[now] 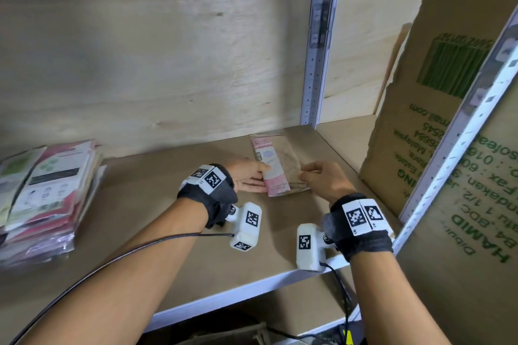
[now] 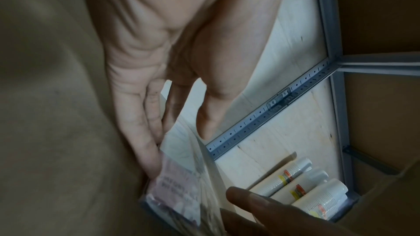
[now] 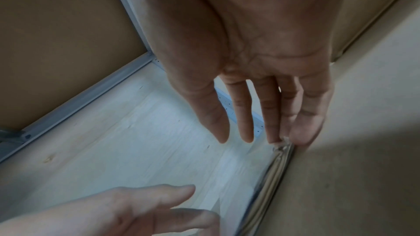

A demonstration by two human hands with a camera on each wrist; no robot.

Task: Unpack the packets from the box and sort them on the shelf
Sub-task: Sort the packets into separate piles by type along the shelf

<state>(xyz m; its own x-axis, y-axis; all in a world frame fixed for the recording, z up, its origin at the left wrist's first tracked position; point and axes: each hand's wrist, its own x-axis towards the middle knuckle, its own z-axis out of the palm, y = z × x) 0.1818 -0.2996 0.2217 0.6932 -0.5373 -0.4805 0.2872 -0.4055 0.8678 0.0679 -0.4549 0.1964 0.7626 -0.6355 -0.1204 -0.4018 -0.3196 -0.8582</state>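
Observation:
A flat packet (image 1: 276,166) with a pink label and a beige clear side lies on the brown shelf board (image 1: 168,218). My left hand (image 1: 263,179) is at its left edge, fingers straight along the board and thumb resting on top of the packet (image 2: 177,186). At the packet's right edge is my right hand (image 1: 304,175), with straight fingertips (image 3: 302,132) touching the packet's rim (image 3: 272,164) and the thumb held apart. A stack of packets (image 1: 47,196) sits at the far left of the shelf.
A tall printed cardboard box (image 1: 437,109) stands against the shelf's right side. A perforated metal upright (image 1: 316,50) divides the plywood back wall. White tubes (image 2: 306,189) lie in the neighbouring bay. The shelf's white front rail (image 1: 238,293) runs below my wrists.

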